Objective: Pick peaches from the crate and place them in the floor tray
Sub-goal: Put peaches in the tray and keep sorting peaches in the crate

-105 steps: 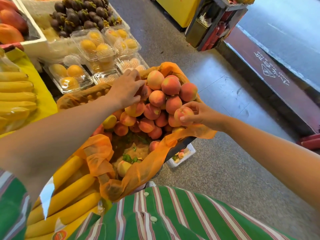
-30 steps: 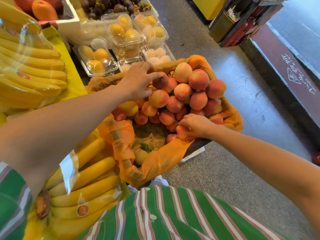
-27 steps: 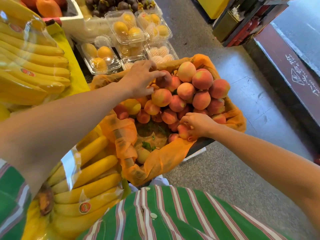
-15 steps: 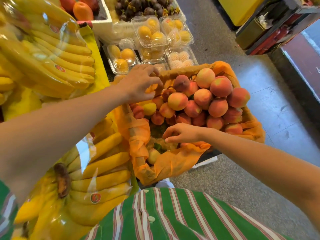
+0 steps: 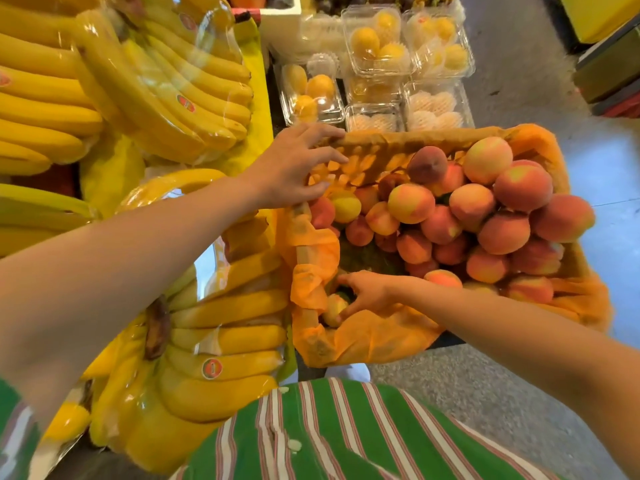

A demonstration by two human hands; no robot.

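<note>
My left hand (image 5: 294, 164) rests with straight fingers on the far left corner of the crate (image 5: 388, 148). My right hand (image 5: 367, 294) is down in the near left corner, fingers curled round a pale peach (image 5: 333, 308) against the orange liner (image 5: 374, 337). The other peaches (image 5: 485, 216) are heaped to the right. The red oval stickers (image 5: 212, 368) on the bagged bananas (image 5: 225, 341) are too blurred to read.

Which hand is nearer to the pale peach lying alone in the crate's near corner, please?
Right. The right hand has its fingers around the pale peach; the left hand rests well apart from it, on the far rim of the crate.
</note>
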